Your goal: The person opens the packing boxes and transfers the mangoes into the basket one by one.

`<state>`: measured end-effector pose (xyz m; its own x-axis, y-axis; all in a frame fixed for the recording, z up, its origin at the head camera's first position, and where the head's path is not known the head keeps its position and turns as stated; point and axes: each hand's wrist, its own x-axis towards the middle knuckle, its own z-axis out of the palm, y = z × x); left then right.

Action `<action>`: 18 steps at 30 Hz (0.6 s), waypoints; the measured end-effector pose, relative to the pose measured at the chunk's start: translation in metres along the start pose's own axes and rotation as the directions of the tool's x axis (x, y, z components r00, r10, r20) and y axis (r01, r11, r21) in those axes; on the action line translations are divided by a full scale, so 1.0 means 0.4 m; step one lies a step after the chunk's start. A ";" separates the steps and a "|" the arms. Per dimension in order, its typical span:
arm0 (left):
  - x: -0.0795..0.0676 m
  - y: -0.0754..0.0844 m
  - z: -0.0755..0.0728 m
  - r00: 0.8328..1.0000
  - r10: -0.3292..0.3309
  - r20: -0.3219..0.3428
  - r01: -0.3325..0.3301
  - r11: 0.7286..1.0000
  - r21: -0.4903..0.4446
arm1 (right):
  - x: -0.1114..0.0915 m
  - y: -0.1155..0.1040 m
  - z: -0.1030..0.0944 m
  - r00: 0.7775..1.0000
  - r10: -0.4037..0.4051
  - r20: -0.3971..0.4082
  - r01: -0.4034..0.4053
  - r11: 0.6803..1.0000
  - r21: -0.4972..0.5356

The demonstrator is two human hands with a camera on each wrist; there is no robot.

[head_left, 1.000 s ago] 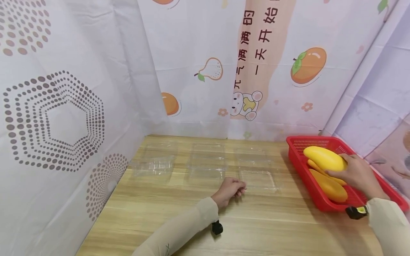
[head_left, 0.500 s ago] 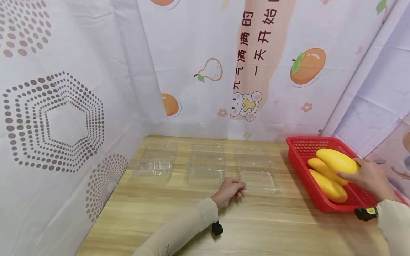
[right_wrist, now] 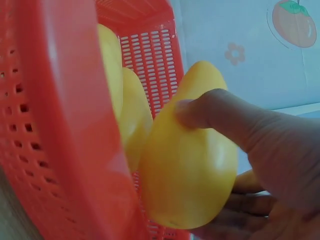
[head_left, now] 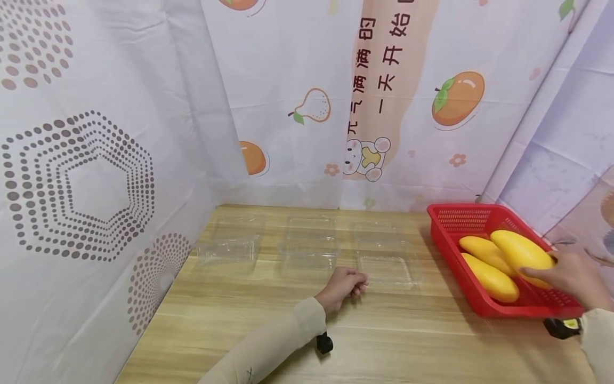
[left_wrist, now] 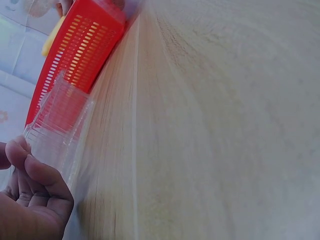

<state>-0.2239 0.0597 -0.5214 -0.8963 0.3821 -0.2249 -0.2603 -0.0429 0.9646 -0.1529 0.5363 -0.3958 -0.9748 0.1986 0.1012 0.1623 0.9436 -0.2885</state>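
Observation:
My right hand [head_left: 578, 274] grips a yellow mango [head_left: 520, 253], thumb on its upper side and fingers round the far side. It is at the right part of the red basket [head_left: 460, 288]. Two more yellow mangoes lie in the basket beside it, a front mango [head_left: 491, 278] and a back mango [head_left: 482, 250]. In the right wrist view the held mango [right_wrist: 190, 165] hangs beside the basket's wall. My left hand [head_left: 342, 288] pinches the near left corner of a clear plastic box [head_left: 386, 269] on the table; in the left wrist view thumb and fingertips meet at its edge.
Two more clear plastic boxes stand to the left, a middle box [head_left: 309, 253] and a left box [head_left: 227, 250] with its lid part raised. Patterned curtains [head_left: 288, 160] enclose the wooden table [head_left: 384, 341] at the back and sides.
My right hand has carried the mango to the right and a little lower inside the basket, uncovering more of the other two. The left hand stays at the box corner.

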 end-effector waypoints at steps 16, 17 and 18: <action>-0.004 0.000 0.004 1.000 0.004 -0.017 -0.003 1.000 0.025 | -0.026 0.019 0.008 0.954 0.178 0.241 -0.161 0.983 -0.090; -0.004 0.000 0.004 1.000 0.004 -0.018 -0.003 1.000 0.025 | -0.028 0.020 0.012 0.950 0.187 0.251 -0.170 0.982 -0.087; -0.004 0.001 0.004 1.000 0.004 -0.018 -0.003 1.000 0.025 | -0.030 0.021 0.016 0.946 0.194 0.261 -0.178 0.980 -0.084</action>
<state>-0.2218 0.0606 -0.5204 -0.9037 0.3649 -0.2238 -0.2484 -0.0213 0.9684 -0.1410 0.5403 -0.4054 -0.9302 0.3022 -0.2086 0.3457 0.9120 -0.2205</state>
